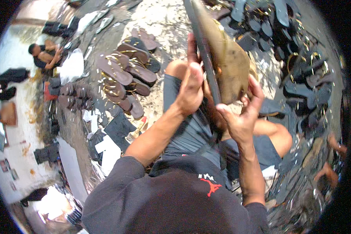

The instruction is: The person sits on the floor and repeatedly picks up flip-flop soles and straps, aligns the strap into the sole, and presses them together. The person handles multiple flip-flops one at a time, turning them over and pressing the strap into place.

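In front of my chest, a sandal (203, 50) stands nearly upright, its dark sole seen edge-on. Against the sole is a tan, spotted, foot-shaped block (234, 62), apparently a shoe last, with a thin gold strap across it. My right hand (243, 117) grips the lower end, thumb by the sole and fingers at the block. Beside the sole's left face, my left hand (192, 87) has its thumb and a finger stretched upward; its other fingers are partly hidden. Whether its palm presses on the sole I cannot tell.
Brown and black sandals with gold straps (130, 70) lie piled ahead on the left. Many dark sandals (296, 82) cover the ground on the right. White and black scraps (109, 146) lie by my left elbow. Another person (46, 54) sits at the far left; someone's bare limbs (329, 171) show at the right edge.
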Motion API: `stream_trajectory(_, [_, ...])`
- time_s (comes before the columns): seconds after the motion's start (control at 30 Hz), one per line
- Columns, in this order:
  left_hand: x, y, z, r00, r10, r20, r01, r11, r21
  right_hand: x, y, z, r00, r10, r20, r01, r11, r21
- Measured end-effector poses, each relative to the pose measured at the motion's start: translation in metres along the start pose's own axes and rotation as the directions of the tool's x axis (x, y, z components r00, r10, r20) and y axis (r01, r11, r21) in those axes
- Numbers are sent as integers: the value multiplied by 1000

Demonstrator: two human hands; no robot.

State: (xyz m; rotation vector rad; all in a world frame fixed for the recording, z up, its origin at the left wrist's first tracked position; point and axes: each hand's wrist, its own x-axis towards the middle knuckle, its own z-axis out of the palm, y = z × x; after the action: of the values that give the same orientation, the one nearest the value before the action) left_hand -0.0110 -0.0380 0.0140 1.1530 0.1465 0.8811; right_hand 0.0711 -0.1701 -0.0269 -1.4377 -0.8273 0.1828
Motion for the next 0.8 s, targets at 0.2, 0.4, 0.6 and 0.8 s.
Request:
stream_trajectory(0.2, [63, -31, -84, 860, -86, -503, 247, 933, 263, 54, 5, 41, 876, 363, 318, -422, 896, 140])
stream_trajectory(0.4, [125, -17, -398, 633, 230, -739, 669, 317, 672, 23, 121, 15, 850, 488, 200, -451, 869, -203])
stream_trajectory(0.6, [57, 66, -561, 872, 30, -489, 484, -212, 849, 42, 168, -66, 764, 434, 478, -164, 847, -506])
stream_trajectory(0.8, [85, -16, -270, 991, -13, -134, 128, 388, 913, 49, 177, -195, 350, 902, 252, 237, 175, -956])
